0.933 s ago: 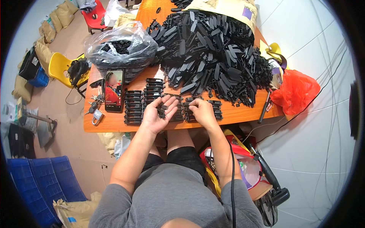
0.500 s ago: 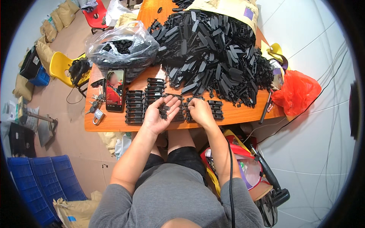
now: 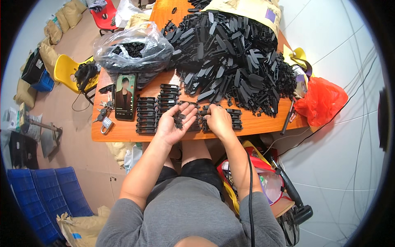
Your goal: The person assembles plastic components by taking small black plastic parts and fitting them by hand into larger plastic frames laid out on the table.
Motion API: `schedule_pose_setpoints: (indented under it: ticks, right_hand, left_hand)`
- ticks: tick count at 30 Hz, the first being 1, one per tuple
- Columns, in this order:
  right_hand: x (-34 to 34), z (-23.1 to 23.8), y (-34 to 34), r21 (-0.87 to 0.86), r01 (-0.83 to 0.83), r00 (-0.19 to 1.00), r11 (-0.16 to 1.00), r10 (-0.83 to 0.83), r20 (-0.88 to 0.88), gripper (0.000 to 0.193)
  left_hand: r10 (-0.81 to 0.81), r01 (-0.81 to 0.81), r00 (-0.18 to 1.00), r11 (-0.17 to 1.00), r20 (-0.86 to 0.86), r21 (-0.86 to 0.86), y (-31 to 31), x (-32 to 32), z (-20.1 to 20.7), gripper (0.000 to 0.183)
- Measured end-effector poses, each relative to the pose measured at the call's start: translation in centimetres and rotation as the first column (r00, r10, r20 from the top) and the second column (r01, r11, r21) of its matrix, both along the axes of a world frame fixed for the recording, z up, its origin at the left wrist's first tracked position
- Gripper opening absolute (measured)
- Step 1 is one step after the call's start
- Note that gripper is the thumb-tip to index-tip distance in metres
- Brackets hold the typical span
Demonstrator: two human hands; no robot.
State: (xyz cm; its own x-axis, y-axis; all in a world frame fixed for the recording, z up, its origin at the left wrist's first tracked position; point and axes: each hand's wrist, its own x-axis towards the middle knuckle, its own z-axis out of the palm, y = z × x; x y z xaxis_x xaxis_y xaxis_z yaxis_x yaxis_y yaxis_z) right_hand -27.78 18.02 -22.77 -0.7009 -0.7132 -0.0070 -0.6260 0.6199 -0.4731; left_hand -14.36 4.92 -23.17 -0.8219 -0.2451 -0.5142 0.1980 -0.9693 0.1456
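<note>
My left hand (image 3: 168, 129) lies palm up over the near part of the table, fingers stretched and slightly cupped. In its palm rest several small black plastic pieces (image 3: 178, 120). Just to its right, my right hand (image 3: 220, 122) is closed, fingertips pinched down at a row of long black plastic parts (image 3: 234, 116). Whatever its fingertips hold is hidden from view. More such parts lie stacked side by side in neat columns, one at the left (image 3: 146, 116) and a taller one (image 3: 168, 98) behind my left hand.
A big heap of loose black parts (image 3: 234, 57) spills from a paper sack (image 3: 251, 10). Left of it stands a clear plastic bag (image 3: 160, 51) of small black pieces. A phone (image 3: 124, 96), keys and padlock (image 3: 106, 125) lie left; a red bag (image 3: 323, 101) sits right.
Both hands stay almost in place; my right hand shifts very slightly, still bent over the row. The picture on the phone screen is different.
</note>
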Motion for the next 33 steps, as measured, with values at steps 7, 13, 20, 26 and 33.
schedule_pose_setpoints:
  ticks: [7,13,20,26,33]
  right_hand:
    - [3.3,2.7,-1.0,-0.445,-0.227,0.957,0.866,0.284,0.065,0.014]
    - [3.3,2.3,-1.1,-0.388,-0.443,0.896,0.808,0.397,-0.196,0.017]
    - [3.6,2.4,-0.6,-0.388,-0.4,0.913,0.83,0.325,-0.248,0.016]
    - [2.6,2.8,0.4,-0.547,-0.117,0.956,0.829,0.242,0.162,0.02]
    - [2.8,3.3,1.1,-0.334,-0.096,0.993,0.938,0.069,-0.093,0.016]
  left_hand:
    - [-0.112,0.107,0.974,0.994,-0.196,-0.037,-0.3,0.3,-1.4,0.041]
    - [-0.121,0.115,0.987,0.992,-0.108,-0.059,0.3,-0.4,-1.0,0.036]
    - [-0.135,0.137,0.965,0.991,-0.224,-0.007,0.7,-0.5,-3.6,0.036]
    - [-0.095,0.097,0.987,0.995,-0.133,0.003,2.0,-1.1,0.7,0.033]
    - [-0.056,0.054,0.998,0.996,-0.021,-0.074,2.2,-1.1,1.5,0.037]
